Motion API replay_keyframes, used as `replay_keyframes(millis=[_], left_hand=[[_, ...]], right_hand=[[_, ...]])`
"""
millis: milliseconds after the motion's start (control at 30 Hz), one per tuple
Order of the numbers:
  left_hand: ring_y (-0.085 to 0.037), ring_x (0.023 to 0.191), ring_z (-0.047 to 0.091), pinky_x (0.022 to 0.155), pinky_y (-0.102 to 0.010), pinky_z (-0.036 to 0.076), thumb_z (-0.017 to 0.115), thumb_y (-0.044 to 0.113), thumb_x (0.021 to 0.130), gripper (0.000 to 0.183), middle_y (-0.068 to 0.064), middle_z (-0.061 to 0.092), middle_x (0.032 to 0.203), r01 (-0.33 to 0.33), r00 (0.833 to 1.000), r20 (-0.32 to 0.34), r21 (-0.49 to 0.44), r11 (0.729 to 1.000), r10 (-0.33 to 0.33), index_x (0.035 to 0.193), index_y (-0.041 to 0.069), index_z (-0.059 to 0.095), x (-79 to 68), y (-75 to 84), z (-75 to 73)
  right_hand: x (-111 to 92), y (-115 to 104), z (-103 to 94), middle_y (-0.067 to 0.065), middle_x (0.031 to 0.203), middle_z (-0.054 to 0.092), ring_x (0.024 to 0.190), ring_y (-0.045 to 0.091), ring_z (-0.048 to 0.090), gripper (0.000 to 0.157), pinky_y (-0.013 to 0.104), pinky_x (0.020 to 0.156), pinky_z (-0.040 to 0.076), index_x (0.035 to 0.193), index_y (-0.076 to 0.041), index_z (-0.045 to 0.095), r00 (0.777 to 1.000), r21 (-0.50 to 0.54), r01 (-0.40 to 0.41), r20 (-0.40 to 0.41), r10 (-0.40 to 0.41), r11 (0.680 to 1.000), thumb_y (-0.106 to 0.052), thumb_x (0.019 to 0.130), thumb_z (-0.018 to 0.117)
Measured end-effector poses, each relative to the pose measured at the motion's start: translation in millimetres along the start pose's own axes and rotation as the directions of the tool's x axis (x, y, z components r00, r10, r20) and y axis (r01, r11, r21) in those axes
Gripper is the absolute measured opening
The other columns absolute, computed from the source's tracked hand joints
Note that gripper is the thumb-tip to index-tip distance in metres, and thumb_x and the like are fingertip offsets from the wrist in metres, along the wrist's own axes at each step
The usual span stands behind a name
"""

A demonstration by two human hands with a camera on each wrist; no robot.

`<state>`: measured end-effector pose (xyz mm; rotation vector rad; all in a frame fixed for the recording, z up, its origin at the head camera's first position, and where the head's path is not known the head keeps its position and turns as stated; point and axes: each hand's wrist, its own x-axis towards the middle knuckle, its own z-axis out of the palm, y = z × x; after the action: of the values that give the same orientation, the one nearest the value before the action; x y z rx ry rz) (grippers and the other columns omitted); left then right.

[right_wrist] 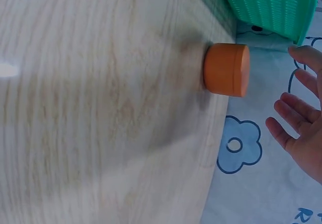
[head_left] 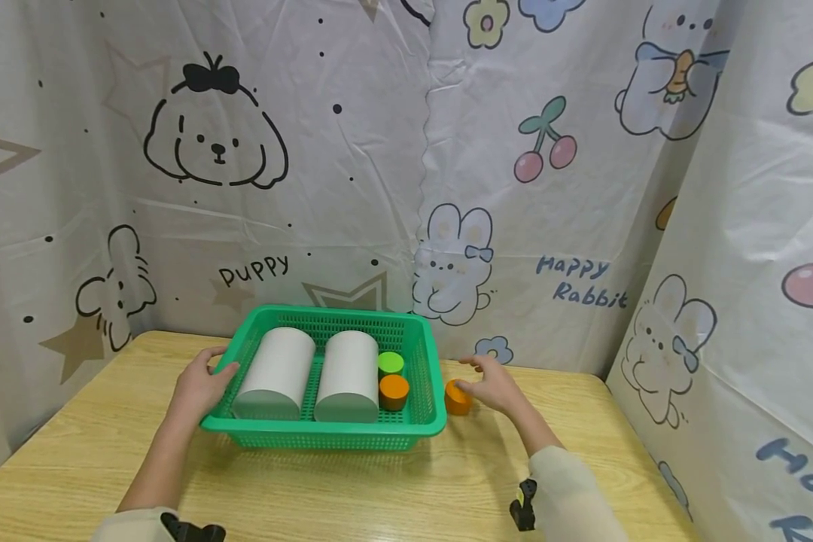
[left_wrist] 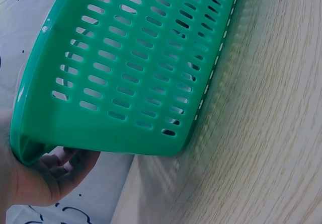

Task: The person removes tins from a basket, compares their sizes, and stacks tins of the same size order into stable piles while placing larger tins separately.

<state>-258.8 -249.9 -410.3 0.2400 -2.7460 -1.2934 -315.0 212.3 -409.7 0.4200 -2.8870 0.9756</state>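
A green plastic basket with slotted walls stands on the table. My left hand holds its left rim, thumb over the edge; in the left wrist view curled fingers show beneath the rim. Inside lie two white round-topped blocks with pale green ends, a light green round piece and an orange round piece. Outside, by the basket's right wall, stands another orange cylinder with a seam near its top. Above it my right hand hovers with spread fingers, apart from it in the right wrist view.
The wood-grain table runs up to a printed cloth hanging behind. A second stretch of cloth closes off the right side. Dark wrist mounts sit at both sleeves.
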Motion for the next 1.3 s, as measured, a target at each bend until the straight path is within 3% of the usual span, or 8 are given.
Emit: replay_keyframes(millis=[567,933,1167,1300], left_hand=[[-0.042,0.100,0.052,0.071,-0.042,0.045,0.041,0.036,0.098,0.060,-0.035,0.047,0.121,-0.009,1.000,-0.008,0.008,1.000,0.009,0.142,-0.003,0.029,1.2,-0.1,0.6],[-0.040,0.097,0.053,0.069,-0.040,0.046,0.041,0.037,0.098,0.061,-0.035,0.049,0.119,-0.003,1.000,-0.008,0.002,1.000,0.003,0.142,-0.003,0.029,0.4,-1.4,0.4],[-0.038,0.093,0.055,0.067,-0.038,0.046,0.040,0.037,0.098,0.061,-0.034,0.051,0.116,-0.012,1.000,-0.011,0.002,1.000,0.012,0.142,-0.004,0.029,-1.2,-0.3,-0.3],[-0.038,0.094,0.054,0.068,-0.038,0.046,0.041,0.036,0.098,0.060,-0.034,0.050,0.116,-0.012,1.000,-0.012,0.004,1.000,0.012,0.142,-0.004,0.030,-1.8,0.5,0.1]], right_hand=[[0,-15,-22.3,0.015,0.121,0.059,0.114,0.037,0.053,0.034,0.050,0.092,0.045,0.116,-0.008,0.064,1.000,-0.023,0.005,0.023,-0.005,1.000,-0.026,0.087,0.065],[1,-34,-25.1,0.014,0.115,0.062,0.105,0.032,0.057,0.036,0.047,0.088,0.047,0.114,-0.007,0.065,0.993,-0.107,0.117,0.011,-0.117,0.987,-0.029,0.086,0.064],[3,-51,-23.1,0.010,0.118,0.062,0.107,0.030,0.058,0.036,0.045,0.088,0.047,0.116,-0.010,0.065,0.994,-0.059,0.108,0.017,-0.107,0.992,-0.030,0.086,0.066],[4,-60,-22.5,0.010,0.119,0.062,0.110,0.032,0.056,0.038,0.047,0.090,0.046,0.117,-0.007,0.064,0.989,-0.037,0.145,0.041,-0.144,0.989,-0.028,0.086,0.066]])
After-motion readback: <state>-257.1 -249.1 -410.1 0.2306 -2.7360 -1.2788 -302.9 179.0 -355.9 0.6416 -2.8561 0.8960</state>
